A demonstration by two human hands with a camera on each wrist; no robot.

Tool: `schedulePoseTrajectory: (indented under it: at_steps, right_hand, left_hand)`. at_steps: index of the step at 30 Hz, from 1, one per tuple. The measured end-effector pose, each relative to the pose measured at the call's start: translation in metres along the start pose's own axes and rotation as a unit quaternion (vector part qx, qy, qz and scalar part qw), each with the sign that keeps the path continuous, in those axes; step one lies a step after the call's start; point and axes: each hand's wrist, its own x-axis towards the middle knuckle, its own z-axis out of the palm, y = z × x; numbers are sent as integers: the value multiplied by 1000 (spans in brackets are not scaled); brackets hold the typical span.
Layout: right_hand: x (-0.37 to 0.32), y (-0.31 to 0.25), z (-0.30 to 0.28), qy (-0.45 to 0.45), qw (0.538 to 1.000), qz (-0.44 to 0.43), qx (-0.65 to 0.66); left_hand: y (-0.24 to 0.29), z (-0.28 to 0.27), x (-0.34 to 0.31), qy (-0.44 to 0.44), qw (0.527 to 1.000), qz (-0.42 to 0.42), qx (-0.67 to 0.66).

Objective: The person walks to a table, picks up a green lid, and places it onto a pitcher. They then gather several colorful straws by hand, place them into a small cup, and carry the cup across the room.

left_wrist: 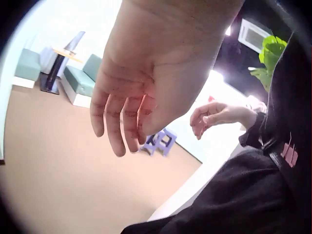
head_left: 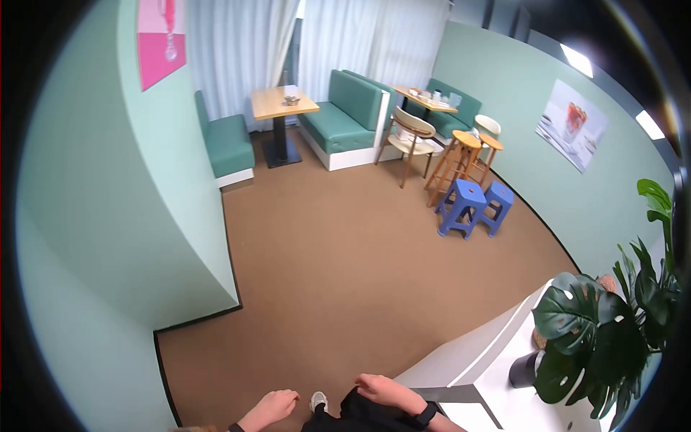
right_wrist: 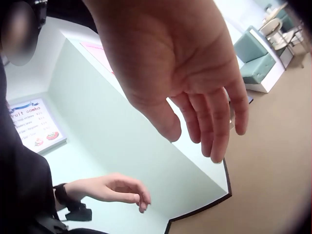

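Both hands hang in front of the body above the brown floor (head_left: 338, 288), with nothing in them. My left hand (head_left: 272, 407) is at the bottom of the head view; in the left wrist view its relaxed fingers (left_wrist: 115, 124) point down. To the right, my right hand (head_left: 389, 392) is nearest to the white counter (head_left: 468, 353), palm and loose fingers (right_wrist: 219, 117) showing in the right wrist view. A white shoe (head_left: 319, 400) shows between the hands.
A green wall corner (head_left: 194, 266) juts in at left. On the counter stands a potted plant (head_left: 576, 317). Farther off are blue stools (head_left: 464, 201), wooden stools (head_left: 461, 155), a chair (head_left: 412, 133), green benches (head_left: 345, 119) and a wooden table (head_left: 273, 104).
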Motion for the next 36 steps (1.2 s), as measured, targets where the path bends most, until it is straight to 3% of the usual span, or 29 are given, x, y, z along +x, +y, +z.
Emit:
schedulePoseTrajectory:
  at_steps: [3,8,15,18,23,29,34,36]
  right_hand:
    - [12,26,-15,15,997,81,7]
    - [47,73,-58,65,982,176,21]
    - [106,135,-178,264,926,243,117]
    - [100,172,-223,307,899,283,131]
    - [82,209,-284,375,830,377,165]
    - [77,280,-346,449,782,405,156]
    - [89,344,-431,482,758,411,155]
    - [99,368,-476,490,752,414,151]
  left_hand:
    - [-24,-41,45,-66,997,30,24]
    - [-51,-77,167,-30,994,97,42]
    - [17,-79,400,8,985,170,-37]
    - [53,-81,474,-43,981,81,-171]
    - [54,-80,565,-119,981,135,-66]
    - [77,-90,668,-156,984,76,-48]
    - [118,-90,795,-179,980,70,-54]
    - [128,-86,854,-170,976,132,-29]
